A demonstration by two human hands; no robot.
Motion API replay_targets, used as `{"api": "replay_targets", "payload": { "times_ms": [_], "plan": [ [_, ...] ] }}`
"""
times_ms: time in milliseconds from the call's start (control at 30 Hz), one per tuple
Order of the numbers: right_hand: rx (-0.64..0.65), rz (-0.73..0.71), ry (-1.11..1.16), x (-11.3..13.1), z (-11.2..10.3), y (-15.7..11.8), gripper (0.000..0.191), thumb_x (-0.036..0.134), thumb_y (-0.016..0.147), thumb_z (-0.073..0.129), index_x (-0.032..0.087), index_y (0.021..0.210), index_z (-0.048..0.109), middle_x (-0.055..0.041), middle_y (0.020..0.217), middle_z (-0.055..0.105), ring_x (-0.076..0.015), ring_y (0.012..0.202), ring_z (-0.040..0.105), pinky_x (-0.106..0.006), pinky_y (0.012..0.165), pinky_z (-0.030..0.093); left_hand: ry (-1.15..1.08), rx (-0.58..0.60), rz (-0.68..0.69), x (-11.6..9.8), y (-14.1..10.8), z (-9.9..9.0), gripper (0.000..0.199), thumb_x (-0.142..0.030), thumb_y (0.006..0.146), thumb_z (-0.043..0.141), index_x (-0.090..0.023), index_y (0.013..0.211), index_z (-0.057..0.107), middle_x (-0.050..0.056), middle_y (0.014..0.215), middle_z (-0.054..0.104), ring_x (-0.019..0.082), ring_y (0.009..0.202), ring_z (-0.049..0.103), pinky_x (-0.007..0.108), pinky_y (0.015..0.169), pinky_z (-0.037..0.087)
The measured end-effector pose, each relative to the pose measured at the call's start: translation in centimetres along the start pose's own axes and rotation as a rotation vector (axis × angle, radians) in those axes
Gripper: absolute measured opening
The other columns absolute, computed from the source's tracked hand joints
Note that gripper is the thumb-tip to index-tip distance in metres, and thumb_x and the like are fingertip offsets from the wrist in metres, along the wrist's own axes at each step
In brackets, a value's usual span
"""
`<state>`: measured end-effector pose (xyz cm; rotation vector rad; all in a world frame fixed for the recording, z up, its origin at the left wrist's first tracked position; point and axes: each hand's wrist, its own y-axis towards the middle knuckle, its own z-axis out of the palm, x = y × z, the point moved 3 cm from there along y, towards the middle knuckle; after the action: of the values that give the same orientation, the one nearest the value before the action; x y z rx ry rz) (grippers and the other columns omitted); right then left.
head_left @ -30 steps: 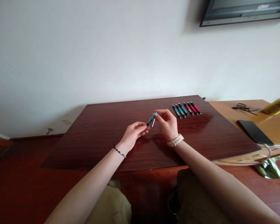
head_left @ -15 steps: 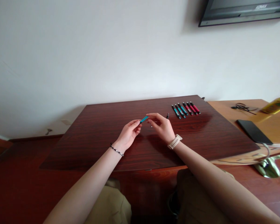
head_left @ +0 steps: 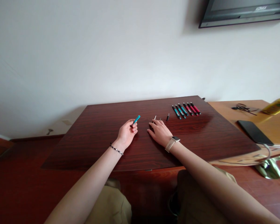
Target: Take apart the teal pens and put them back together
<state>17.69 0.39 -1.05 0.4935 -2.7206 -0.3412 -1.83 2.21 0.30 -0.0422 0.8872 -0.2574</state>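
Observation:
My left hand is closed round a turquoise pen barrel, which points up and to the right. With fingers apart, my right hand rests low over the dark table, palm down. A thin white stick like a pen refill pokes out beyond its fingertips; whether they touch it I cannot tell. Just past that hand a short black pen part sits on the tabletop. Further right lie several turquoise-and-black pens in a row with several red-and-black pens.
The dark wood table meets a white wall. On a lighter desk at the right are a black phone-like slab, a coiled black cable and a yellow can. A television hangs above.
My right hand has left the turquoise barrel and come down to the tabletop by the white stick. My left hand has drawn slightly left and tilted the barrel more upright.

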Motion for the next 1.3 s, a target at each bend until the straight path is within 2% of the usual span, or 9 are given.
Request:
{"api": "replay_targets", "payload": {
  "times_ms": [100, 267, 400, 567, 800, 1000, 1133, 1200, 1300],
  "plan": [
    [0.021, -0.024, 0.013, 0.1, -0.2, 0.1, 0.034, 0.033, 0.108, 0.056, 0.012, 0.128, 0.074, -0.0216, 0.141, 0.068, -0.0329, 0.131, 0.061, -0.045, 0.115, 0.046, 0.009, 0.016, 0.012, 0.0, 0.0, 0.1, 0.009, -0.017, 0.084, 0.072, -0.015, 0.087, 0.063, -0.003, 0.072, 0.046, 0.007, 0.056, 0.041, 0.019, 0.052, 0.034],
    [0.076, 0.038, 0.028, 0.1, -1.1, 0.4, 0.021, 0.025, 0.108, 0.055, 0.02, 0.108, 0.075, -0.0121, 0.116, 0.074, -0.0255, 0.107, 0.069, -0.033, 0.089, 0.052, 0.055, 0.008, 0.017, 0.1, -0.2, 0.2, 0.01, -0.019, 0.084, 0.072, -0.017, 0.087, 0.062, -0.003, 0.072, 0.047, 0.008, 0.057, 0.042, 0.021, 0.053, 0.035],
    [0.044, 0.06, 0.052, 0.2, -1.6, 0.4, 0.021, 0.017, 0.106, 0.052, 0.022, 0.109, 0.072, -0.0086, 0.113, 0.073, -0.0232, 0.097, 0.07, -0.03, 0.079, 0.049, 0.078, -0.004, 0.013, 0.3, -0.2, 0.0, 0.01, -0.019, 0.083, 0.072, -0.017, 0.089, 0.064, -0.001, 0.074, 0.051, 0.009, 0.06, 0.047, 0.022, 0.056, 0.037],
    [0.049, 0.092, 0.054, 0.2, -2.2, 0.4, 0.033, 0.008, 0.1, 0.051, 0.022, 0.125, 0.066, -0.01, 0.126, 0.072, -0.0248, 0.103, 0.072, -0.031, 0.078, 0.048, 0.081, -0.047, 0.028, 0.4, 0.0, -0.2, 0.008, -0.017, 0.082, 0.069, -0.017, 0.089, 0.065, 0.0, 0.074, 0.054, 0.01, 0.063, 0.05, 0.022, 0.056, 0.038],
    [0.253, 0.084, -0.122, 0.2, -2.8, -0.1, 0.028, 0.003, 0.093, 0.056, 0.015, 0.117, 0.066, -0.0164, 0.108, 0.077, -0.0307, 0.098, 0.076, -0.034, 0.077, 0.047, 0.111, -0.02, 0.047, 0.6, 0.3, -0.4, 0.012, -0.02, 0.082, 0.072, -0.017, 0.09, 0.064, -0.001, 0.074, 0.054, 0.01, 0.062, 0.05, 0.022, 0.057, 0.039],
    [0.3, 0.114, -0.131, 0.6, -3.0, -0.5, 0.023, 0.008, 0.092, 0.062, 0.012, 0.114, 0.065, -0.0184, 0.108, 0.077, -0.0318, 0.097, 0.076, -0.034, 0.078, 0.048, 0.1, -0.004, 0.049, 0.9, 0.4, -0.4, 0.011, -0.018, 0.082, 0.072, -0.016, 0.09, 0.066, 0.0, 0.076, 0.056, 0.01, 0.064, 0.052, 0.021, 0.059, 0.041],
    [0.201, 0.112, 0.08, 0.2, -3.7, -0.1, 0.012, 0.014, 0.094, 0.06, 0.018, 0.103, 0.066, -0.0122, 0.107, 0.076, -0.0259, 0.095, 0.074, -0.032, 0.079, 0.048, 0.083, -0.001, 0.049, 0.9, 0.4, -0.5, 0.011, -0.017, 0.081, 0.073, -0.015, 0.09, 0.067, 0.0, 0.076, 0.057, 0.01, 0.065, 0.052, 0.021, 0.059, 0.041],
    [0.101, 0.1, 0.319, -0.1, -3.8, 0.2, 0.009, 0.015, 0.094, 0.06, 0.02, 0.099, 0.065, -0.0073, 0.099, 0.076, -0.0222, 0.09, 0.073, -0.031, 0.081, 0.05, 0.086, -0.001, 0.047, 0.9, 0.4, -0.5, 0.011, -0.017, 0.081, 0.073, -0.015, 0.09, 0.068, 0.001, 0.076, 0.057, 0.01, 0.065, 0.052, 0.021, 0.059, 0.042],
    [-0.038, 0.125, 0.823, -0.5, -3.5, 0.7, 0.007, 0.026, 0.097, 0.063, 0.021, 0.101, 0.065, -0.0039, 0.09, 0.076, -0.0193, 0.085, 0.074, -0.032, 0.082, 0.056, 0.103, -0.004, 0.048, 0.9, 0.3, -0.5, 0.011, -0.018, 0.081, 0.074, -0.015, 0.09, 0.069, 0.001, 0.076, 0.057, 0.01, 0.064, 0.051, 0.021, 0.06, 0.042]
  ]
}}
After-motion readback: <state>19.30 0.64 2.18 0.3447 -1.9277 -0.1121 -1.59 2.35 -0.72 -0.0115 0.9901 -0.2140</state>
